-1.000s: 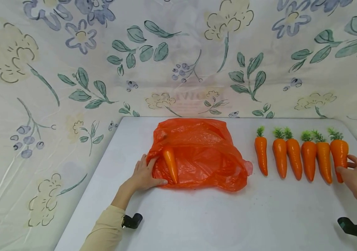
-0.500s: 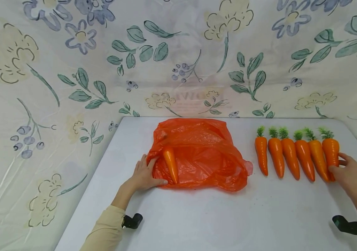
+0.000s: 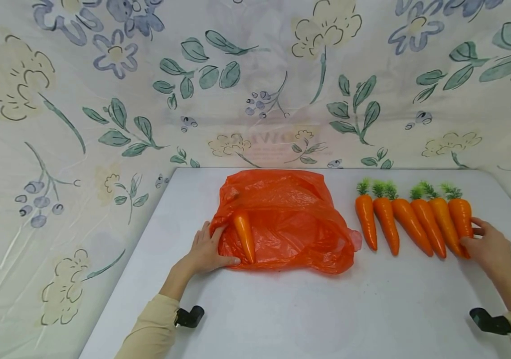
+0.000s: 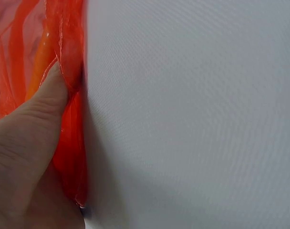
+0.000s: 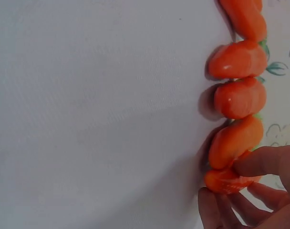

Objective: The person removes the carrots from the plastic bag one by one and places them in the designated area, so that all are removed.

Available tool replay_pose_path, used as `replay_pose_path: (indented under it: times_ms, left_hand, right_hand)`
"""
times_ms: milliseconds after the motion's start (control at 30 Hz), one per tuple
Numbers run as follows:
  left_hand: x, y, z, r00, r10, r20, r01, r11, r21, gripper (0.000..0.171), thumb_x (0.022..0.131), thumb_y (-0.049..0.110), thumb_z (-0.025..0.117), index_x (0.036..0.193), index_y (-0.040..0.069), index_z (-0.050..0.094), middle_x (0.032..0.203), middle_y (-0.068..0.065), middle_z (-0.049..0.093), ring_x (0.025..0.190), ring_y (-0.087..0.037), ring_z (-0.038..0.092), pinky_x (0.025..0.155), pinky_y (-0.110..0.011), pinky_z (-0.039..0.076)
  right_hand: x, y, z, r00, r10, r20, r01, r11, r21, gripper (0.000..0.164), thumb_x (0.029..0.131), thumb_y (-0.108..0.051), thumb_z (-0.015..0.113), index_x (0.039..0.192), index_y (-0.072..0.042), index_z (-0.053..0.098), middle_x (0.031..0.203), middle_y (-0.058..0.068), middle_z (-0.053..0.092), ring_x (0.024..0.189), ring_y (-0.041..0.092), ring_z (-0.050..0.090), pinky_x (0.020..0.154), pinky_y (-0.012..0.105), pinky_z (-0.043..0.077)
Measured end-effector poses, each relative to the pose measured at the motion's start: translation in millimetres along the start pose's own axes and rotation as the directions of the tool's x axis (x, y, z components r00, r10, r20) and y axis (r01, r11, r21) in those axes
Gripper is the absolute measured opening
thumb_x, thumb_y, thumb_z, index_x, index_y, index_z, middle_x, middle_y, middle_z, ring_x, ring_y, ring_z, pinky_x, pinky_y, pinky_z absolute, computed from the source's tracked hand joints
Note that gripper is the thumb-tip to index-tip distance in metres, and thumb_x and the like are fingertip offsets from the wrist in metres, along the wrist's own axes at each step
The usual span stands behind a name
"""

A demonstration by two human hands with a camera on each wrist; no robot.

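My left hand (image 3: 207,252) lies spread at the left edge of an orange plastic bag (image 3: 291,234), thumb along its front edge and index finger at its left side. In the left wrist view the bag's film (image 4: 71,157) is beside the thumb. One carrot (image 3: 244,234) lies in the bag's left part, its top covered by film. My right hand (image 3: 490,249) grips the lower part of the rightmost carrot (image 3: 460,217), thumb and fingers on either side of it. Several carrots (image 3: 410,224) with green tufts lie in a leaning row left of it, some touching.
A white table (image 3: 327,319) carries the bag and the carrots. Behind it hangs a flowered cloth (image 3: 255,99), which also covers the left side. The leftmost carrot (image 3: 366,222) of the row lies close to the bag's right edge.
My right hand has moved left with the rightmost carrot, and the row has shifted left and closed up, now leaning more. The left hand and bag have stayed in place.
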State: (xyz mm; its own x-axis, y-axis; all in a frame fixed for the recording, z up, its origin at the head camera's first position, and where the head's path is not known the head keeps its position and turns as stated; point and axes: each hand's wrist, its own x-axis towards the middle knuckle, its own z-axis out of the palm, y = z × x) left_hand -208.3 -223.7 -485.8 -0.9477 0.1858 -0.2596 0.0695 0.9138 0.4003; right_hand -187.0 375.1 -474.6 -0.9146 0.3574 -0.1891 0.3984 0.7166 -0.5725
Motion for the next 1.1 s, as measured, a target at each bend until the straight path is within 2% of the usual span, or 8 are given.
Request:
replay_pose_path:
  times_ms: [100, 367, 700, 933, 1067, 1100]
  left_hand:
    - [-0.7, -0.3, -0.1, 1.0, 0.019, -0.005, -0.019, 1.0, -0.006, 0.105, 0.077, 0.053, 0.079, 0.154, 0.006, 0.024, 0.158, -0.035, 0.005, 0.148, -0.049, 0.0, 0.119, -0.063, 0.004]
    - [-2.1, 0.8, -0.7, 1.0, 0.014, -0.008, -0.014, 1.0, -0.004, 0.105, 0.077, 0.055, 0.078, 0.154, 0.007, 0.024, 0.159, -0.034, 0.005, 0.148, -0.049, 0.001, 0.119, -0.063, 0.005]
    - [-1.0, 2.6, -1.3, 1.0, 0.001, 0.003, -0.001, 1.0, -0.011, 0.106, 0.077, 0.054, 0.078, 0.155, 0.008, 0.023, 0.16, -0.032, 0.003, 0.148, -0.048, -0.001, 0.119, -0.064, 0.006]
    - [-0.9, 0.6, -0.7, 1.0, 0.015, -0.013, -0.015, 1.0, 0.005, 0.106, 0.077, 0.054, 0.079, 0.154, 0.006, 0.025, 0.158, -0.034, 0.007, 0.148, -0.048, 0.0, 0.119, -0.062, 0.005]
    - [-1.2, -0.4, -0.6, 1.0, 0.016, -0.013, -0.016, 1.0, 0.003, 0.106, 0.077, 0.054, 0.078, 0.154, 0.006, 0.025, 0.158, -0.034, 0.007, 0.148, -0.049, 0.001, 0.119, -0.063, 0.005]
    - [-1.5, -0.4, -0.7, 1.0, 0.014, -0.011, -0.014, 1.0, 0.003, 0.106, 0.077, 0.054, 0.078, 0.154, 0.006, 0.025, 0.158, -0.034, 0.006, 0.148, -0.048, 0.001, 0.119, -0.063, 0.005]
  right_hand:
    - [0, 0, 1, 0.999, -0.034, 0.023, 0.035, 0.999, -0.016, 0.064, 0.093, -0.005, 0.047, 0.146, 0.017, 0.019, 0.132, 0.046, 0.034, 0.108, 0.057, 0.044, 0.087, 0.058, 0.053]
    - [1, -3, 4, 0.996, -0.064, 0.061, 0.064, 0.998, -0.014, 0.066, 0.093, -0.006, 0.048, 0.148, 0.015, 0.018, 0.132, 0.046, 0.034, 0.107, 0.056, 0.046, 0.079, 0.052, 0.058]
    - [-4, -6, 1, 0.998, -0.062, 0.019, 0.063, 0.998, -0.007, 0.064, 0.093, -0.007, 0.047, 0.146, 0.016, 0.021, 0.134, 0.046, 0.034, 0.111, 0.058, 0.044, 0.086, 0.059, 0.053]
    - [-2, -7, -4, 0.993, -0.119, -0.022, 0.118, 0.993, -0.015, 0.061, 0.093, -0.009, 0.048, 0.144, 0.016, 0.027, 0.131, 0.044, 0.039, 0.109, 0.057, 0.048, 0.075, 0.053, 0.058]
    - [2, -9, -5, 0.989, -0.133, -0.058, 0.132, 0.991, -0.021, 0.06, 0.094, -0.009, 0.048, 0.146, 0.013, 0.028, 0.132, 0.043, 0.041, 0.111, 0.056, 0.048, 0.071, 0.051, 0.058]
    - [3, -10, -6, 0.989, -0.134, -0.059, 0.133, 0.991, -0.017, 0.061, 0.094, -0.009, 0.048, 0.147, 0.012, 0.027, 0.133, 0.043, 0.04, 0.112, 0.057, 0.047, 0.074, 0.053, 0.058]
